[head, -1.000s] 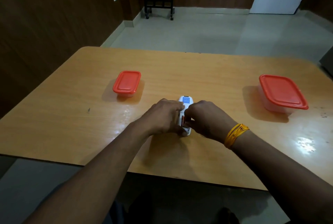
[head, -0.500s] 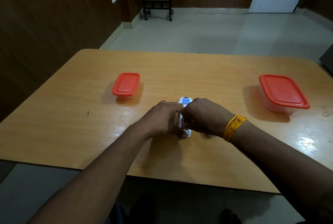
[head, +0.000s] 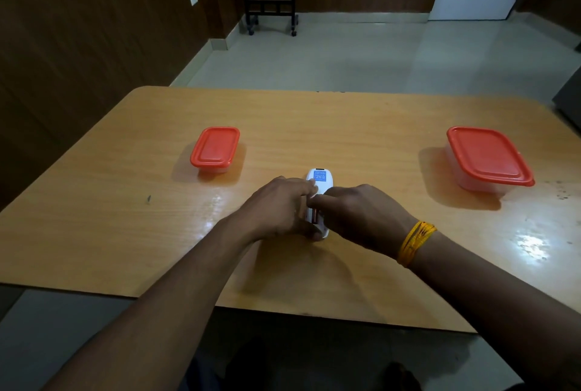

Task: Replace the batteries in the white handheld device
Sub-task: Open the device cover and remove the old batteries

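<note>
I have the white handheld device (head: 318, 189) lying back-up on the wooden table (head: 345, 126), a little below the centre of the frame, with its blue label at the far end. My left hand (head: 279, 209) wraps its left edge, thumb at the near end and fingers curled over the far part, so it is clamped around the body. My right hand (head: 358, 211) comes in from the right with the forefinger stretched across the open battery bay, its tip pressing down on a reddish battery (head: 313, 215) that shows in the gap between my hands. Whether my right thumb is also on the battery I cannot tell; it is hidden under the hand.

My guess is that I am seating or prising out a cell, and several things could go wrong. If I push at an angle, the spring end may kick the battery up and out, and it could roll away across the glossy tabletop. If my left grip loosens, the device may skid on the shiny surface and the press will miss. I cannot read the polarity marks from here, so a cell could go in reversed. Too much force on the forefinger might bend a contact.

The small red-lidded box (head: 215, 149) at the left of the frame and the larger red-lidded box (head: 489, 159) at the right both sit well apart from my hands, lids on. I see no battery cover anywhere, so mislaying it is a risk.
</note>
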